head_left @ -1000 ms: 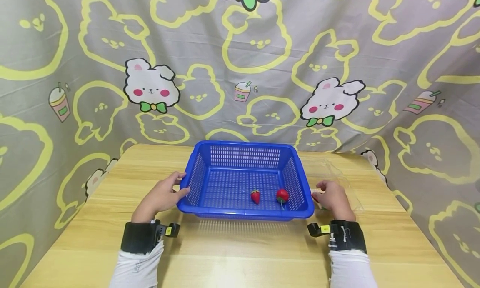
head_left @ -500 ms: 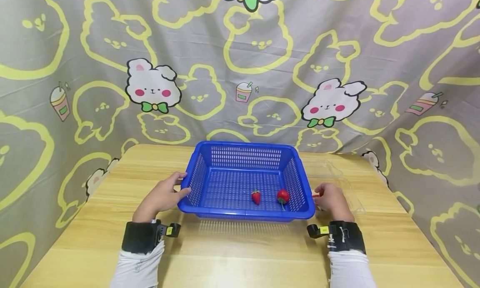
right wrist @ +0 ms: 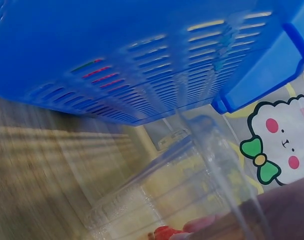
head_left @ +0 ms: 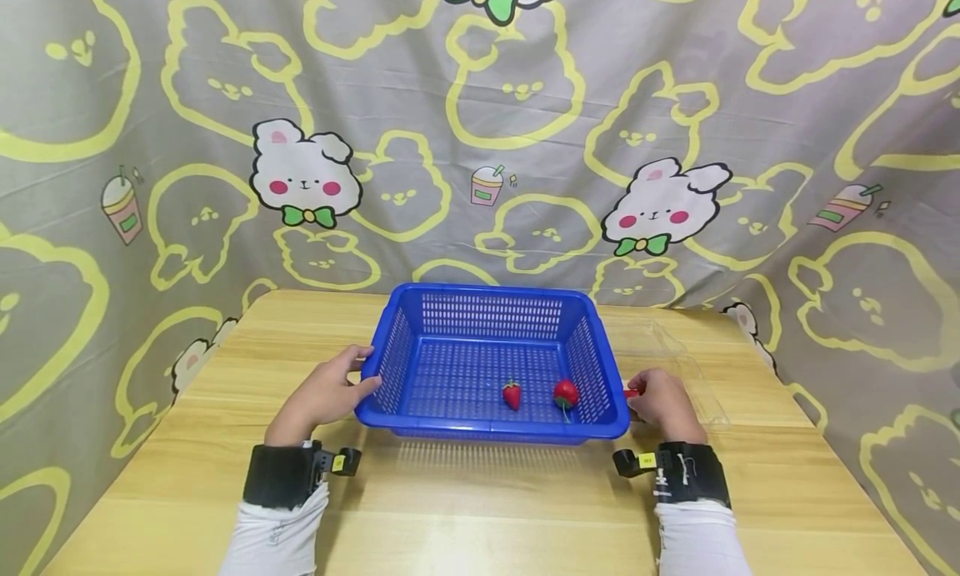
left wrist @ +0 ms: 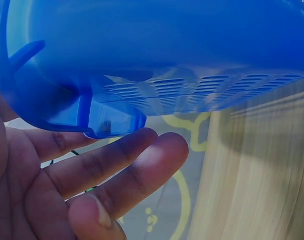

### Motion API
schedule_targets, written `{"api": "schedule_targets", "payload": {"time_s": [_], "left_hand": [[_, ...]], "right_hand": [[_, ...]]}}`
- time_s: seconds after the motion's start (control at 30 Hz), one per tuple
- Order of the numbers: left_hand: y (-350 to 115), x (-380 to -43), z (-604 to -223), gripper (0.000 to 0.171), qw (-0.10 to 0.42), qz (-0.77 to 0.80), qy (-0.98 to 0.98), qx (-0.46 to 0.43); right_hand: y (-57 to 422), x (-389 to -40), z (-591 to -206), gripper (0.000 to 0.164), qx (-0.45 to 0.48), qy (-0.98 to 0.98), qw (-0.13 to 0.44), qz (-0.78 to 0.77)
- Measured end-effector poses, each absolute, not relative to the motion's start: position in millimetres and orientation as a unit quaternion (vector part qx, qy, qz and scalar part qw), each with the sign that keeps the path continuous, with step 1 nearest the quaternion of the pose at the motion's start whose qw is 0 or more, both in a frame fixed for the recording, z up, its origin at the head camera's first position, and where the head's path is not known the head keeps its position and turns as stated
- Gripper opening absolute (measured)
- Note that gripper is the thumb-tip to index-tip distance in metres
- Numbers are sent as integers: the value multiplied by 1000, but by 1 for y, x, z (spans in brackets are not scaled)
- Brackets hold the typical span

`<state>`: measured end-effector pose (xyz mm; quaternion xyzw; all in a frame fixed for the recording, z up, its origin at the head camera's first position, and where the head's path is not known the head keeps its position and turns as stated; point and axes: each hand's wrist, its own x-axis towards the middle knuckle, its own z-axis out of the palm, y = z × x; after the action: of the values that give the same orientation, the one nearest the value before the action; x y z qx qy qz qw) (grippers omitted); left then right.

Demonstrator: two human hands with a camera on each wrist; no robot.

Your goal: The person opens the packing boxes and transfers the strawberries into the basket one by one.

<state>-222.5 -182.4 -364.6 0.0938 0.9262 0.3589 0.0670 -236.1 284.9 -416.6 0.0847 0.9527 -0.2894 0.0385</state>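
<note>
A blue plastic basket [head_left: 492,428] with slotted walls stands on the table. Inside it lie a strawberry [head_left: 512,395] and a round red fruit [head_left: 566,393] with green at its lower end. My left hand [head_left: 327,389] rests at the basket's left rim, its fingers straight along the rim's underside in the left wrist view. Beyond the basket's right wall, my right hand [head_left: 662,399] pinches a small red piece [right wrist: 165,232] between fingertips, over a clear plastic box [right wrist: 156,192]. Most of that piece is hidden by the fingers, so I cannot tell its kind.
The clear box's far end [head_left: 647,336] extends behind my right hand, close beside the basket. A light wooden table [head_left: 480,509] lies underneath. Grey cartoon-print cloth [head_left: 480,226] hangs along the back and both sides.
My right hand has shifted slightly toward the basket, and the red piece at its fingertips now shows beside the rim. The left hand and basket hold their places.
</note>
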Motion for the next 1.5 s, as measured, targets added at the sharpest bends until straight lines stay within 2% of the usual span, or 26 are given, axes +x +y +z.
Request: {"api": "schedule_targets", "payload": {"time_s": [1.5], "left_hand": [[-184, -224, -364, 52, 71, 361, 925, 93]], "right_hand": [[283, -233, -409, 29, 88, 952, 21, -293]]}}
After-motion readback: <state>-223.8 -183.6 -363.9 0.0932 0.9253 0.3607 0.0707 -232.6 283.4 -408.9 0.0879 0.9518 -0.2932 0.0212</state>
